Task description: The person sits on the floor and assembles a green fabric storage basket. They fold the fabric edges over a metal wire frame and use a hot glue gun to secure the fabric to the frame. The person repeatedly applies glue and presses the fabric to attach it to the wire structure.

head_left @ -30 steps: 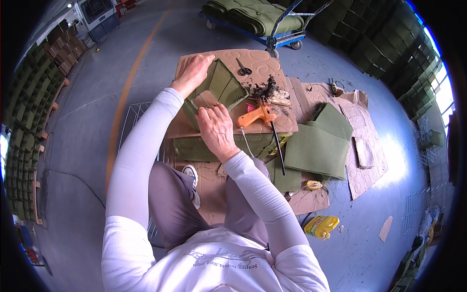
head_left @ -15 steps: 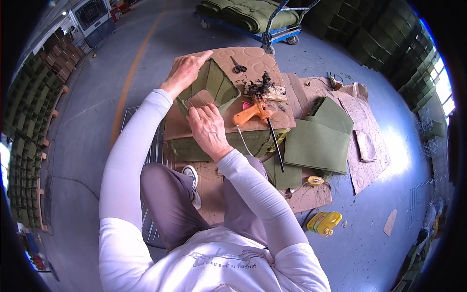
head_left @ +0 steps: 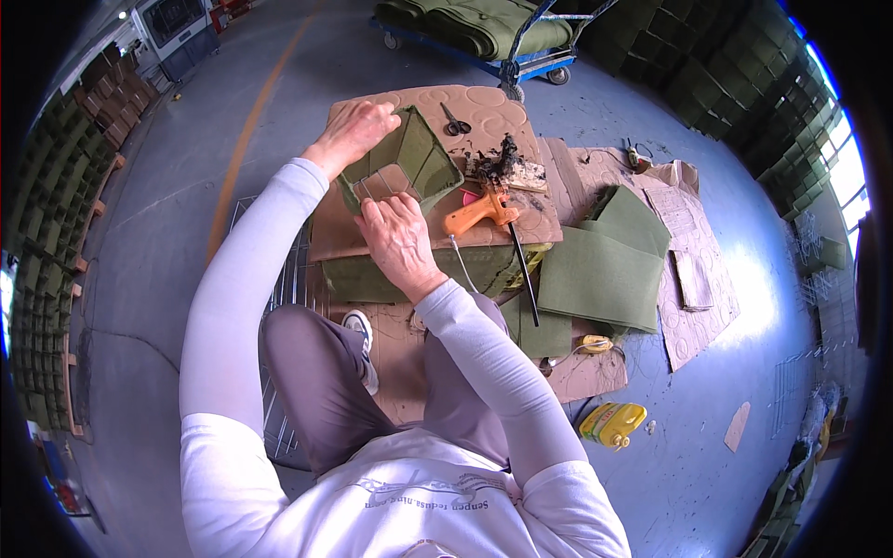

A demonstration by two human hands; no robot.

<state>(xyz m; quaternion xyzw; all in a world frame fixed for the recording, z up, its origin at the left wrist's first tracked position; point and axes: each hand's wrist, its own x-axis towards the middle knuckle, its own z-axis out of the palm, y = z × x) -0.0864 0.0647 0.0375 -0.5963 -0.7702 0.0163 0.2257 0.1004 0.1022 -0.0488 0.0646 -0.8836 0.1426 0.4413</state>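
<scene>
A green felt basket [head_left: 425, 160] with a thin wire frame stands tilted on a cardboard sheet [head_left: 504, 110]. At its far left rim is my left hand [head_left: 356, 133], its fingers closed over the felt edge. My right hand [head_left: 402, 240] pinches the near rim, with the fingertips partly hidden inside. Just right of the basket lies an orange glue gun [head_left: 474, 216], with a black glue stick [head_left: 527, 279] pointing toward me. Beyond the glue gun, dark stringy residue [head_left: 507, 160] clings to a small board. Black scissors [head_left: 454, 121] rest on the cardboard behind the basket.
Green felt sheets [head_left: 595, 279] lie on cardboard to the right. A yellow bottle [head_left: 614, 424] is on the floor near my right elbow. At the back stands a blue cart [head_left: 530, 67] loaded with folded felt. Felt stacks [head_left: 56, 232] line the left side.
My left hand has its fingers drawn in over the felt edge, where its index finger pointed outward before. The right hand stays at the near rim.
</scene>
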